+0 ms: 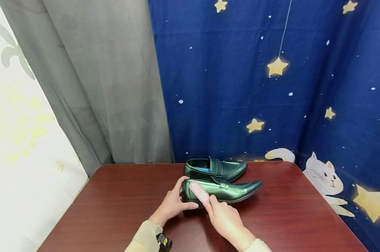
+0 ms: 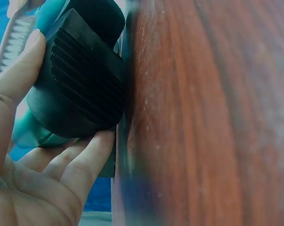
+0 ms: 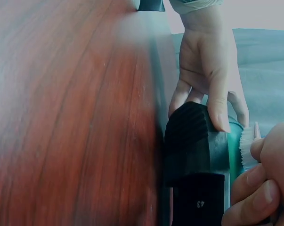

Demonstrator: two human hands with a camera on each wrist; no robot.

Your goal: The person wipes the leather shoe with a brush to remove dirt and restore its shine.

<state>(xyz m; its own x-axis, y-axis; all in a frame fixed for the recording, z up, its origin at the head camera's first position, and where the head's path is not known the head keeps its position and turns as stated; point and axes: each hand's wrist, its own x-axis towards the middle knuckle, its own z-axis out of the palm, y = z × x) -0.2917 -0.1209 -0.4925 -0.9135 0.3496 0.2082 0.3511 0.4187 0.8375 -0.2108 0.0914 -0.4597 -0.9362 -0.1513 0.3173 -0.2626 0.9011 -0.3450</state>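
Two shiny green loafers stand near the table's far edge, toes to the right in the head view. My left hand (image 1: 172,203) grips the heel of the nearer loafer (image 1: 237,191), thumb on the near side and fingers round the back. The wrist views show this shoe tipped, its black ridged heel (image 2: 83,82) and sole exposed. In my right hand (image 1: 225,218) is a pale pink brush (image 1: 198,190), pinched by one end. Its white bristles (image 3: 247,147) face the shoe's side close to the heel. Behind stands the farther loafer (image 1: 230,169), with blue showing inside.
The reddish-brown wooden table (image 1: 123,196) spreads out to both sides of the shoes. A grey curtain (image 1: 114,87) and a blue star-patterned curtain (image 1: 227,87) hang behind its far edge. A black device (image 1: 164,242) is strapped at the left wrist.
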